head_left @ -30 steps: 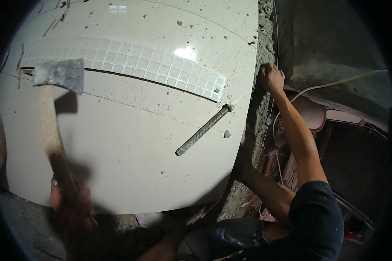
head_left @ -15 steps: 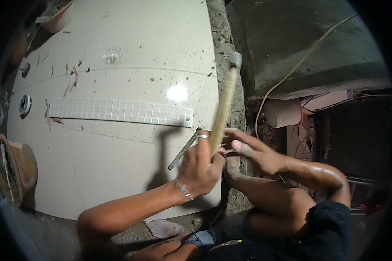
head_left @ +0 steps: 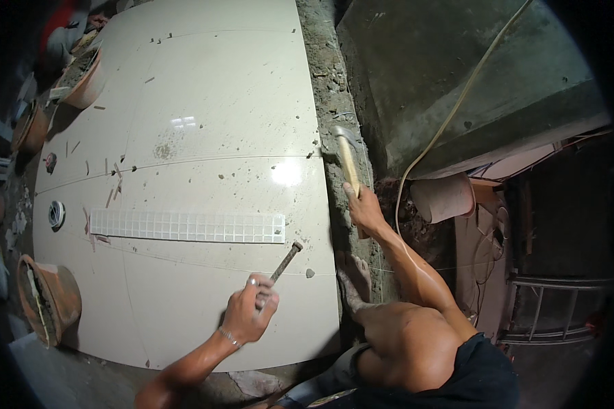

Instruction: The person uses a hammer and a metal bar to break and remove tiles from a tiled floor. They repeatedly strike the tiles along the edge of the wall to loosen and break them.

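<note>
My left hand (head_left: 247, 315) is closed around a dark ribbed steel chisel (head_left: 285, 264), above the cream tiled floor (head_left: 205, 300). The chisel slants up to the right, its thicker end away from my fist; its other end is hidden by my hand. To the right, my right hand (head_left: 366, 210) grips a hammer (head_left: 348, 162) by its pale wooden handle. The hammer's metal head points away from me, over the rough mortar strip (head_left: 326, 82) along the tiles' edge. A long white strip with a grid pattern (head_left: 184, 227) lies flat beyond my left hand.
Mortar-stained buckets stand at the left, one bucket (head_left: 65, 296) nearest me. A small round roll (head_left: 56, 215) and thin brown slivers (head_left: 109, 198) lie on the tiles. At right are a dark concrete slab (head_left: 457, 82), a yellowish cable (head_left: 450, 116), a pale bucket (head_left: 443, 198) and a metal ladder (head_left: 552, 337).
The hammer has passed from my left hand into my right, which has moved forward. My left hand has moved left and nearer me, keeping the chisel. The view has shifted.
</note>
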A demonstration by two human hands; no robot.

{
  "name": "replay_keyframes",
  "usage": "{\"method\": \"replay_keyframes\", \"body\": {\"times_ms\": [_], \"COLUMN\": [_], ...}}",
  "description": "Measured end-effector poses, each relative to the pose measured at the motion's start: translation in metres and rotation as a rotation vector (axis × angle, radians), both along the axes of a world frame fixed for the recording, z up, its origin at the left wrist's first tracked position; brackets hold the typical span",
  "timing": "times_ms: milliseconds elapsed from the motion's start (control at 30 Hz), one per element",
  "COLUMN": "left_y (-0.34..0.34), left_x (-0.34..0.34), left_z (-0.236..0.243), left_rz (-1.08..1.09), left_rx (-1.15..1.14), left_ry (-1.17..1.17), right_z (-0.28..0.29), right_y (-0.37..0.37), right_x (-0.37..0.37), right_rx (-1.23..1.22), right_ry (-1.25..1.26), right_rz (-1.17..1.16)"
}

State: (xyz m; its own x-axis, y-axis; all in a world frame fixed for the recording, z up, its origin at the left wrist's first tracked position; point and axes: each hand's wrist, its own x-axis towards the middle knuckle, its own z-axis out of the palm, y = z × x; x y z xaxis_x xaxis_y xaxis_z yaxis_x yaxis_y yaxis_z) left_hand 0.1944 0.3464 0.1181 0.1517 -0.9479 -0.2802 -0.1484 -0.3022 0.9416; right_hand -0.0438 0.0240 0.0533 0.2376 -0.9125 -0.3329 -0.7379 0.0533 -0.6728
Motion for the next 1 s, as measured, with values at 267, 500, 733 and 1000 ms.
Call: {"method": "replay_keyframes", "body": {"times_ms": [267,500,733,1000], "left_y": [0.041,0.005,0.032,0.036], "left_x": [0.044,0.032,0.031,0.026], "left_z": [0.109,0.113,0.118,0.101], "left_rz": [-0.092,0.093,0.026,-0.159], "left_rx": [-0.052,-0.13,-0.103,-0.151], "left_ry": [-0.439,-0.377,-0.468,-0.415], "right_z": [-0.028,-0.013,-0.009,-0.004], "right_y": [-0.055,-0.01,-0.034,-0.016], "right_x": [-0.022,0.012,-0.015,-0.013], "right_rx": [-0.225,-0.321,-0.235,-0.2], "right_ry": [0.304,0.207,0.3,0.316], "right_rz": [-0.105,0.48,-0.19,0.292]}}
